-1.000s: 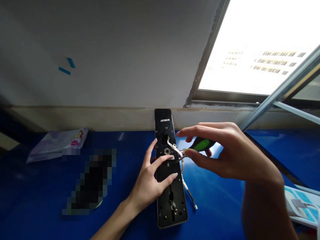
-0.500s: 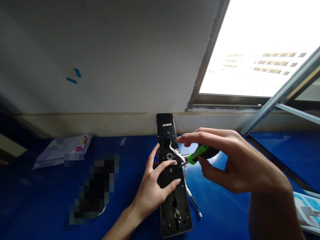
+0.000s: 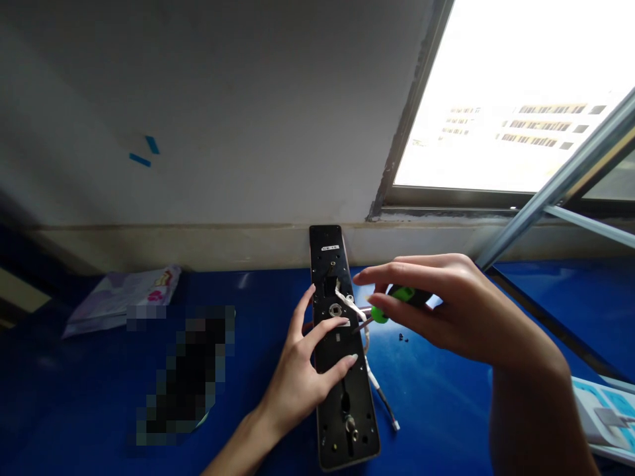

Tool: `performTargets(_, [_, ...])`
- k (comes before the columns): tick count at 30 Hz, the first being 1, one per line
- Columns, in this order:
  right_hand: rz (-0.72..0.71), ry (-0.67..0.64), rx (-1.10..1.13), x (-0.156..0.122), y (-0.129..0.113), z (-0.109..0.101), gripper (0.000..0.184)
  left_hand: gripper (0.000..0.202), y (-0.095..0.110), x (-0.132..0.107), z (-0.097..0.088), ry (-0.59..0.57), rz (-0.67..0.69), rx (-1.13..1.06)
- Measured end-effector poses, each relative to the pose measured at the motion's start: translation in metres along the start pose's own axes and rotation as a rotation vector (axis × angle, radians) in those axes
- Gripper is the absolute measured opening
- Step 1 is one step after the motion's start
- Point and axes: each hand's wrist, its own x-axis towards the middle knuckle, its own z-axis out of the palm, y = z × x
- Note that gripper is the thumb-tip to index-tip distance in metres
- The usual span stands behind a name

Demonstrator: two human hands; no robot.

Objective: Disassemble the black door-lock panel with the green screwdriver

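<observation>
A long black door lock panel (image 3: 342, 380) slants up from the blue table, its back side facing me and its top end near the wall. My left hand (image 3: 302, 380) grips it at the left side, thumb and a finger spread across the back. Between the bent fingers of my right hand (image 3: 446, 304) is a green and black screwdriver (image 3: 381, 313). Its tip is at the panel's right edge, near mid-length; whether it sits on a screw I cannot tell. A white-wrapped cable (image 3: 374, 380) comes out of the panel and hangs along the right side.
Small dark bits, perhaps screws (image 3: 403, 338), lie on the blue table (image 3: 431, 416) right of the panel. Left are a blurred-out dark object (image 3: 191, 377) and a purple-white packet (image 3: 122, 301). A metal bar (image 3: 540, 192) crosses by the window; a white-and-blue box (image 3: 608, 413) sits lower right.
My right thumb has shifted up and forward along the screwdriver handle, which looks turned. The small dark bits on the table now show. My left hand and the panel stay put.
</observation>
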Motion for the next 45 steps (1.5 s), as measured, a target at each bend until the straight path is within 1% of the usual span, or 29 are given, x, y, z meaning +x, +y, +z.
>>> performTargets(2, [0.002, -0.005, -0.003, -0.001, -0.001, 0.0, 0.031, 0.041, -0.001, 0.0, 0.0, 0.0, 0.005, -0.007])
performTargets(5, [-0.014, -0.039, 0.04, -0.001, -0.003, -0.001, 0.051, 0.041, -0.001, 0.0, 0.001, 0.008, 0.011, 0.003])
performTargets(7, [-0.032, -0.047, 0.056, -0.001, -0.004, -0.001, 0.055, 0.042, -0.001, -0.001, 0.0, 0.014, 0.013, 0.018])
performTargets(12, [0.013, 0.006, 0.016, 0.001, -0.004, 0.0, 0.031, 0.041, 0.0, 0.0, 0.0, 0.023, 0.02, 0.024])
performTargets(20, [0.011, -0.011, -0.009, 0.003, -0.002, 0.0, 0.022, 0.04, 0.002, 0.001, 0.0, 0.008, 0.011, -0.021])
performTargets(22, [-0.004, 0.003, -0.032, 0.002, -0.003, 0.0, 0.022, 0.04, 0.003, 0.001, 0.0, 0.012, 0.018, -0.034])
performTargets(23, [-0.014, 0.009, -0.037, 0.002, -0.004, 0.0, 0.025, 0.041, 0.003, 0.001, 0.0, 0.014, 0.02, -0.04])
performTargets(26, [-0.041, -0.014, -0.004, 0.002, -0.007, 0.001, 0.044, 0.041, 0.002, 0.002, 0.001, 0.018, 0.016, -0.048])
performTargets(28, [-0.064, -0.038, 0.021, 0.002, -0.009, 0.001, 0.05, 0.041, 0.002, 0.002, 0.002, 0.019, 0.019, -0.047])
performTargets(29, [-0.068, -0.039, 0.014, 0.003, -0.01, 0.001, 0.047, 0.041, 0.002, 0.002, 0.002, 0.021, 0.024, -0.046])
performTargets(32, [-0.047, 0.003, -0.058, 0.005, -0.011, 0.002, 0.028, 0.041, 0.002, 0.002, 0.002, 0.028, 0.04, -0.051])
performTargets(33, [-0.034, 0.014, -0.081, 0.005, -0.01, 0.003, 0.025, 0.041, 0.002, 0.002, 0.002, 0.025, 0.04, -0.051])
performTargets(38, [-0.026, 0.011, -0.106, 0.005, -0.009, 0.001, 0.02, 0.041, 0.003, 0.002, 0.001, 0.009, 0.026, -0.05])
performTargets(42, [-0.012, 0.009, -0.106, 0.004, -0.01, 0.0, 0.016, 0.043, 0.003, 0.001, 0.001, 0.016, 0.043, -0.054])
performTargets(44, [-0.009, 0.003, -0.106, 0.002, -0.011, -0.001, 0.018, 0.042, 0.002, 0.001, 0.001, 0.021, 0.052, -0.056])
performTargets(45, [-0.013, 0.0, -0.101, 0.002, -0.011, -0.001, 0.023, 0.042, 0.002, 0.002, 0.001, 0.021, 0.053, -0.055])
